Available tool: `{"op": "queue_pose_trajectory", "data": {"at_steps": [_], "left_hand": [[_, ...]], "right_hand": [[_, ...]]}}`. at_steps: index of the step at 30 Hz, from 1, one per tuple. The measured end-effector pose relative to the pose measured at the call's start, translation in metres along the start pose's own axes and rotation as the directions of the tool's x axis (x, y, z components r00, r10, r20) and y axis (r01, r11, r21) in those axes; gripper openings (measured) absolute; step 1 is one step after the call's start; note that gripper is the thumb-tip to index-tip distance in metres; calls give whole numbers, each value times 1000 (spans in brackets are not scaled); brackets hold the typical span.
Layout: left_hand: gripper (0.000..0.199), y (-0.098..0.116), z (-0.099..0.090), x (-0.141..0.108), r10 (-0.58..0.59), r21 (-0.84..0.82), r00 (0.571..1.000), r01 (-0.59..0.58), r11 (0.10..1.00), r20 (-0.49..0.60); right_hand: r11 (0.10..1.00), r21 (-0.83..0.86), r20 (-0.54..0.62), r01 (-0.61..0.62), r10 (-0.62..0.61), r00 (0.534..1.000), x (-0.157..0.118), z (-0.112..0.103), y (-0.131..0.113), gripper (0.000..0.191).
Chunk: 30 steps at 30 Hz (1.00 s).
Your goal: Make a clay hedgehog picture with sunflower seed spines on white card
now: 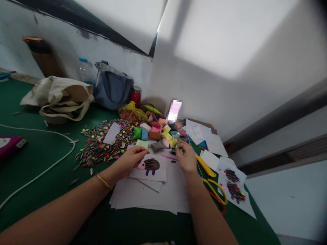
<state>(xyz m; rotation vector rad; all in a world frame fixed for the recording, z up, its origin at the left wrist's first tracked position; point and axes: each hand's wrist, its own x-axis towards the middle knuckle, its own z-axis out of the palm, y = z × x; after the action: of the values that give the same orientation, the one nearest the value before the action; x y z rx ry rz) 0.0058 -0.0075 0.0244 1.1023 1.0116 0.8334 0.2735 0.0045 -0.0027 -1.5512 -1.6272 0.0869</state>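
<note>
A white sheet with a hedgehog figure [152, 164] lies on a stack of papers [143, 197]; the figure has a pink face, a brown body with several seeds at its upper left, and purple legs. My left hand [134, 158] is at the sheet's left edge, thumb and index finger pinched together above the face; what they hold is too small to name. To the right of the sheet, my right hand [186, 156] is closed, with a small green bead [176, 146] at its fingertips. Dark seeds [173, 161] and a pink strip [169, 157] lie between the hands.
Striped seeds and coloured beads [102, 146] are heaped at left. Clay packets [154, 134] sit behind the papers. A yellow cutter [205, 166], scissors [217, 191] and finished hedgehog sheets [236, 190] lie at right. Bags [112, 86] and a lit phone [174, 110] stand behind.
</note>
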Motion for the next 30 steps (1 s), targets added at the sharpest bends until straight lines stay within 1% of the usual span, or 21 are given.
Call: {"op": "queue_pose_trajectory", "data": {"at_steps": [3, 8, 11, 14, 18, 20, 22, 24, 26, 28, 30], "left_hand": [[37, 0, -1, 1, 1, 7, 1000, -1, 1000, -1], [35, 2, -2, 0, 5, -6, 1000, -5, 1000, -1], [36, 3, -1, 0, 8, -13, 1000, -8, 1000, -4], [36, 3, -1, 1, 5, -11, 1000, -5, 1000, -5], [34, 2, -3, 1, 12, -13, 1000, -12, 1000, -3], [34, 2, -3, 1, 14, -20, 1000, -14, 1000, -4], [34, 3, -3, 1, 8, -24, 1000, -8, 1000, -8], [34, 4, -3, 1, 0, -23, 1000, 0, 1000, -8], [34, 5, -3, 1, 1, -23, 1000, -1, 1000, -6], [33, 4, -3, 1, 6, -25, 1000, -7, 1000, -4], [33, 3, -4, 2, 11, -27, 1000, -11, 1000, -7]], "right_hand": [[995, -98, 11, -8, 9, 1000, 2, -6, 3, 16], [959, -283, 86, 38, -14, 996, 5, -11, 7, 20], [940, -336, 75, 52, -29, 997, 6, -10, 9, 21], [939, -335, 23, 74, -71, 997, 6, -10, 10, 20], [940, -335, -103, 70, -111, 989, 5, -14, 3, 20], [955, -290, -144, 58, -103, 984, 6, -15, -2, 20], [978, -205, -145, 48, -79, 986, 8, -16, -6, 18], [990, -131, -111, 43, -58, 992, 14, -15, -9, 18], [992, -113, -44, 55, -60, 997, 25, -14, -10, 18], [985, -157, 55, 70, -62, 997, 38, -13, -11, 15], [976, -212, 147, 55, -24, 989, 52, -12, -14, 12]]}}
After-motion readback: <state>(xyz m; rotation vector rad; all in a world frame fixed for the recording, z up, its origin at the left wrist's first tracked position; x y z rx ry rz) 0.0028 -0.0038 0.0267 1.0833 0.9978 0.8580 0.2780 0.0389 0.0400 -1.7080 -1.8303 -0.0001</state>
